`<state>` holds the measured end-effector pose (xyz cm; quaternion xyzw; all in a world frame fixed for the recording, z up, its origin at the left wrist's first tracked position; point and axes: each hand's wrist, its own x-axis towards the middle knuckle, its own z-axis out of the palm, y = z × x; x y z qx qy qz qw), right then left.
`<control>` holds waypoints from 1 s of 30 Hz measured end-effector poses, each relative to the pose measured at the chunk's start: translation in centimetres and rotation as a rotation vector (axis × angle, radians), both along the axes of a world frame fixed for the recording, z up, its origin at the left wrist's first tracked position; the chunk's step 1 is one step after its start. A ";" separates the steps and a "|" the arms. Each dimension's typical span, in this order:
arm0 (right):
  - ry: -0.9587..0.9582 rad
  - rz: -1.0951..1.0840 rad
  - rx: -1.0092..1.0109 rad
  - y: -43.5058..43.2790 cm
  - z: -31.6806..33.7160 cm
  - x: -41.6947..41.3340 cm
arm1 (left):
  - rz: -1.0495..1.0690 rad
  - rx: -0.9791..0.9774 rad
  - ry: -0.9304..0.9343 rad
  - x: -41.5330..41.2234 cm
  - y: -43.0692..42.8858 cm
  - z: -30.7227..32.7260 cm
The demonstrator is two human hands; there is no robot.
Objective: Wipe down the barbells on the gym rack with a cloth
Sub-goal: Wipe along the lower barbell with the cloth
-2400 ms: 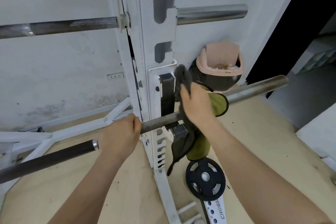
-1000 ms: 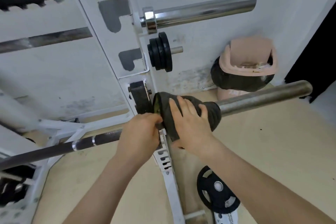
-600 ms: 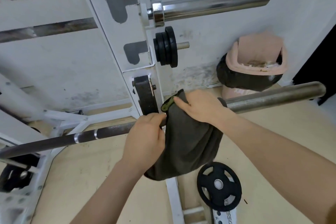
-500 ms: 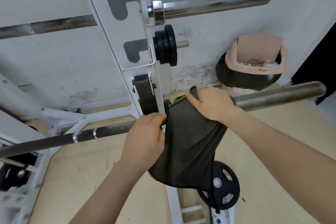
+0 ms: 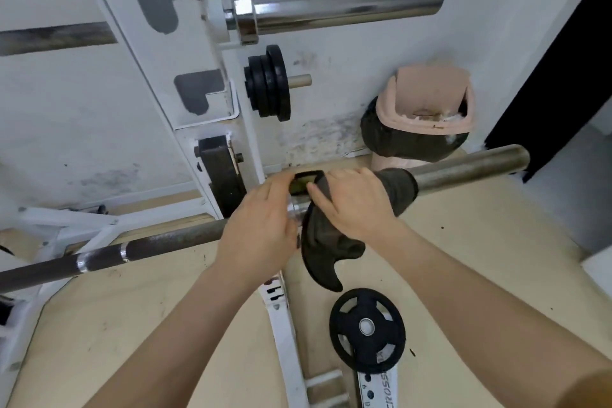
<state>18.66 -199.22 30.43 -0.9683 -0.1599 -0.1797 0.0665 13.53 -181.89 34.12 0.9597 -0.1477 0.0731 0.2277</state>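
Observation:
A lower barbell lies across the white rack upright, its dull sleeve pointing right and its dark shaft running left. A dark olive cloth is draped over the sleeve near the collar, with a tail hanging below. My right hand presses the cloth around the sleeve. My left hand is on the bar at the collar and pinches the cloth's left edge. A second, shiny barbell rests higher on the rack.
Small black plates hang on a peg of the upright. A black weight plate stands on the wooden floor below the cloth. A pink bin with a dark bag stands by the wall behind the sleeve. A dark doorway opens at right.
The cloth hung open in a wide sheet half a second ago. It is now gathered around the sleeve under my right hand, and my left hand has shifted up to its left edge.

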 end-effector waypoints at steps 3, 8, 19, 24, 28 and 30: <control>-0.008 -0.118 -0.029 -5.9 0.3 1.2 | -0.026 0.246 -0.043 0.9 -1.1 -1.5; 0.059 -0.421 0.022 -14.1 0.5 2.5 | -0.001 0.581 -0.077 2.4 -2.6 -2.7; 0.012 -0.059 0.039 0.6 -0.8 0.2 | -0.037 0.712 0.196 5.8 -2.8 -0.1; -0.102 -0.193 0.018 -11.0 -0.8 1.9 | -0.139 0.682 0.293 5.7 -2.9 0.3; -0.026 -0.508 0.085 -16.9 -0.6 3.6 | -0.183 0.570 0.605 8.0 -2.8 1.3; -0.019 -0.605 0.128 -16.1 -0.6 4.0 | -0.145 0.610 0.353 6.6 -5.1 -0.1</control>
